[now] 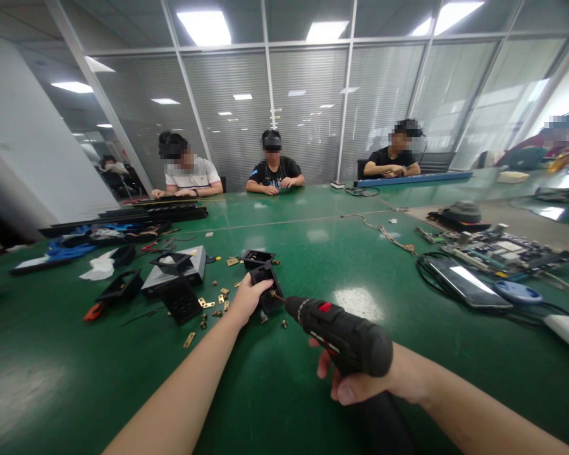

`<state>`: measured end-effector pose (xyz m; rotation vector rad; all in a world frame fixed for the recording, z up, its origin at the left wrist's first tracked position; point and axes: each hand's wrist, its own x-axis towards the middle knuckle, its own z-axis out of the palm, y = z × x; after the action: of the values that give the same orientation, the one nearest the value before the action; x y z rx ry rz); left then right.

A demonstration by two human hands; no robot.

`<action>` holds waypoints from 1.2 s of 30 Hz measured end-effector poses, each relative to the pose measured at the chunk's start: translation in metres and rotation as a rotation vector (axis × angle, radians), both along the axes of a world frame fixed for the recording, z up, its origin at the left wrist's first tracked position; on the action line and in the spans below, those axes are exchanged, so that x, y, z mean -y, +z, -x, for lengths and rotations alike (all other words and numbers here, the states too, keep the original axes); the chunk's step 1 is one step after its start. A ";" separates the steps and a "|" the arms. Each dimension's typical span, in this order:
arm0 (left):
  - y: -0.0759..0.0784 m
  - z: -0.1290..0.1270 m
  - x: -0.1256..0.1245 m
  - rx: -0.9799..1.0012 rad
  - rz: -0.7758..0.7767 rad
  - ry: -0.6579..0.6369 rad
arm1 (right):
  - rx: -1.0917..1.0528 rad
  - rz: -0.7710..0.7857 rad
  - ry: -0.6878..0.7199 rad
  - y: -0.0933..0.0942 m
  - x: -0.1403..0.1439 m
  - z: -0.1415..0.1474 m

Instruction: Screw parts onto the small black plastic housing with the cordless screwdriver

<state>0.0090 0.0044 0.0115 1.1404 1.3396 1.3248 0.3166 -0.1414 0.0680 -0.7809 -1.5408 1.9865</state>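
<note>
My left hand is closed around a small black plastic housing, its thumb over the near wall. In my right hand is a black cordless drill with a red switch on top. The drill's bit points left, its tip at the housing's right side; whether it touches a screw is too small to tell. Several brass plates and small screws lie left of my left hand. Another black housing sits just behind the held one.
Left are a grey metal box, black frames and black strips. A phone, blue oval device and circuit boards lie right. Several people sit across the green table; a rope lies ahead.
</note>
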 end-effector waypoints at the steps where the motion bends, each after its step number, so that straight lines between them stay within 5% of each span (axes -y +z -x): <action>1: 0.000 0.000 0.000 -0.002 -0.003 -0.004 | 0.014 -0.104 -0.063 0.004 0.002 -0.001; 6: 0.000 -0.001 0.000 0.003 -0.014 0.009 | 0.088 -0.341 -0.312 0.008 0.017 0.001; 11: 0.000 -0.002 0.000 0.018 -0.025 0.004 | -0.012 -0.140 -0.228 -0.007 0.018 0.006; 17: -0.002 0.000 -0.002 0.007 -0.010 0.014 | -0.109 0.106 -0.117 -0.001 0.011 0.006; 36: -0.001 0.001 -0.001 -0.085 -0.033 0.007 | -0.116 -0.013 -0.139 -0.010 0.019 0.016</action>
<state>0.0081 0.0056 0.0103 1.2276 1.3881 1.3204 0.3008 -0.1603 0.0582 -0.7332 -1.3939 1.8848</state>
